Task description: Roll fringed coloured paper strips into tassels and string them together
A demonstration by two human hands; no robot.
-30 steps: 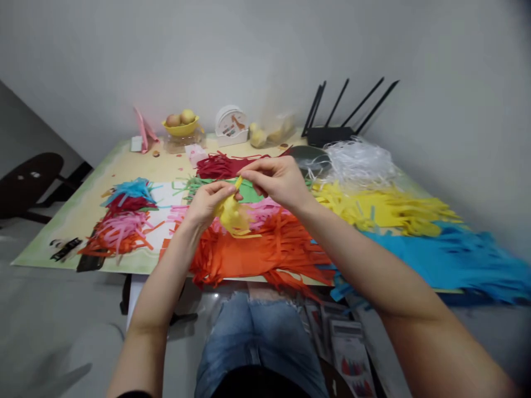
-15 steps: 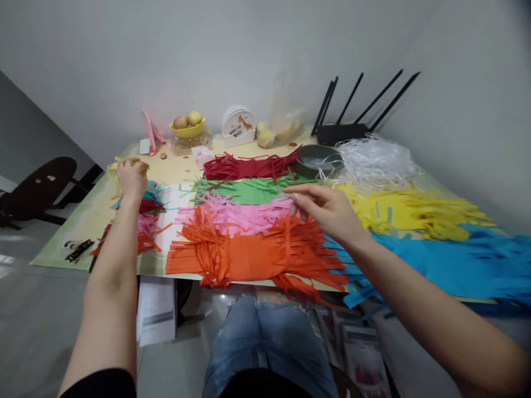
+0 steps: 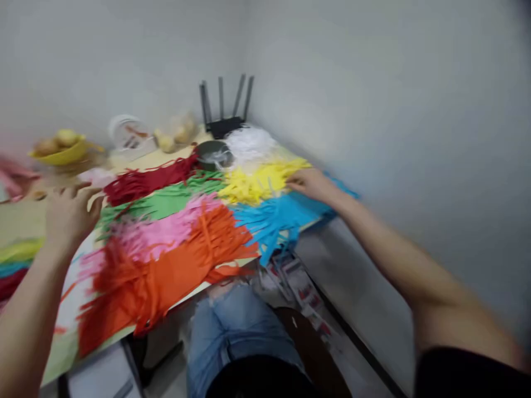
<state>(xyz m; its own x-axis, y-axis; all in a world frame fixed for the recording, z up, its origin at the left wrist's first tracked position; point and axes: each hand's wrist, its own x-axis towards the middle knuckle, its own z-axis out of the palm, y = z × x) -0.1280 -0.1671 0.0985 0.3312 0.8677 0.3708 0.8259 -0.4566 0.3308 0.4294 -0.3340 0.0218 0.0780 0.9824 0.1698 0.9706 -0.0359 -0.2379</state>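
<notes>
The left hand's parted fingers look empty; the right hand, grip unclear, meets yellow fringing, likely light, best pinched centrally.

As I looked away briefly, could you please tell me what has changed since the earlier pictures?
The left hand let go of the yellow piece, now atop the left-side pile; the right hand moved right to the yellow fringed sheets. The orange fringed sheets and router stayed put.

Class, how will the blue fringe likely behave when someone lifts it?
The blue fringe is probably floppy, since some strips droop past the edge of the table. It looks thin, so likely light. Loose, overlapping strips may tangle.
</notes>
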